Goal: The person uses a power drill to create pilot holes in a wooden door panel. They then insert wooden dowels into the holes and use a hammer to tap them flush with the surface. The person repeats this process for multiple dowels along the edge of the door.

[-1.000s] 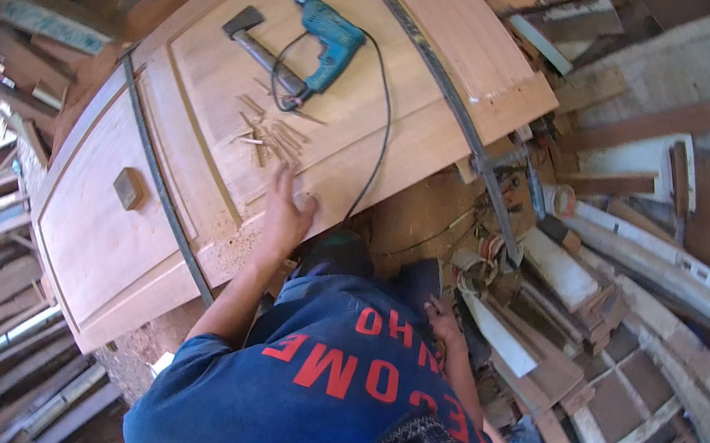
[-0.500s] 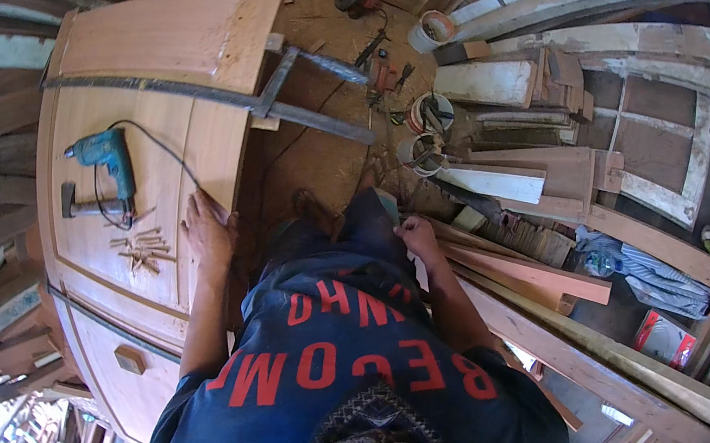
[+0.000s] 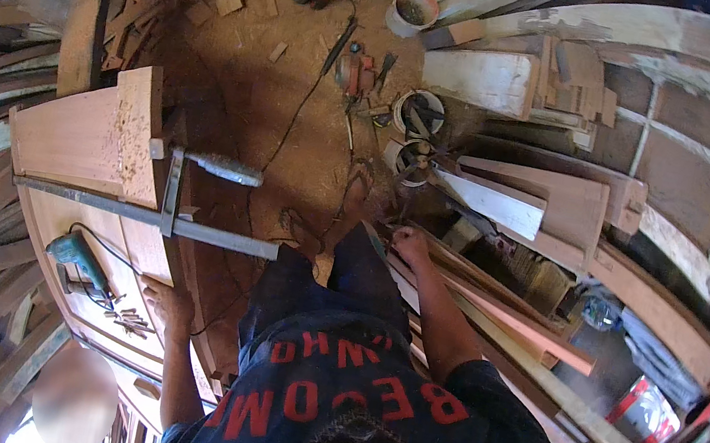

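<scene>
My left hand rests on the near edge of a large wooden panel, its fingers stretched out and holding nothing. Just left of it lie several small wooden pegs and a teal power drill with a black cord. A long metal bar clamp spans the panel beyond them. My right hand is beside my right thigh, close to stacked boards, its fingers curled in. What those fingers hold, if anything, is hidden.
Sawdust and wood scraps litter the floor ahead. A red-orange power tool lies there, near buckets of tools and another bucket. Boards are stacked at the right. A blurred round shape stands at the lower left.
The view has swung, so the panel, drill and clamp now appear farther left and lower, with more floor showing. My left hand stays on the panel edge; my right hand stays by the thigh.
</scene>
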### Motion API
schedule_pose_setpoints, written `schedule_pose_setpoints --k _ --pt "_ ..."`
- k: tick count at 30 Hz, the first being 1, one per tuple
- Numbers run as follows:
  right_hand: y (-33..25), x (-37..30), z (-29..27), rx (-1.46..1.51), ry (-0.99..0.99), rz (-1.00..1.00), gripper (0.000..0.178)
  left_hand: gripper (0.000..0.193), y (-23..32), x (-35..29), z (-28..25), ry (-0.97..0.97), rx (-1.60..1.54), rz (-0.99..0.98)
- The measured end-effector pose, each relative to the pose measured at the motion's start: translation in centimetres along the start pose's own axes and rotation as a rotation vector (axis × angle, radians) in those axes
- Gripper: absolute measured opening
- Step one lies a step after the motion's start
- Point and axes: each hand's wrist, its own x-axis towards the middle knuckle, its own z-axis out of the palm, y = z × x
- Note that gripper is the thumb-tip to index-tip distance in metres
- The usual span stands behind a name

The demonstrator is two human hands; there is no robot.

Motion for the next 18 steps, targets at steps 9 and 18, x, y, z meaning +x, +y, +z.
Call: schedule_pose_setpoints --k 9,18 --pt "-3.8 6.7 -0.1 0.061 -0.174 -0.019 0.019 0.108 0.6 0.2 0.2 -0.046 -0.101 -0.041" --pt "-5.7 8.0 -2.6 -0.151 -0.352 0.007 0.02 0.085 -3.7 0.9 6.4 0.064 -0.089 -0.179"
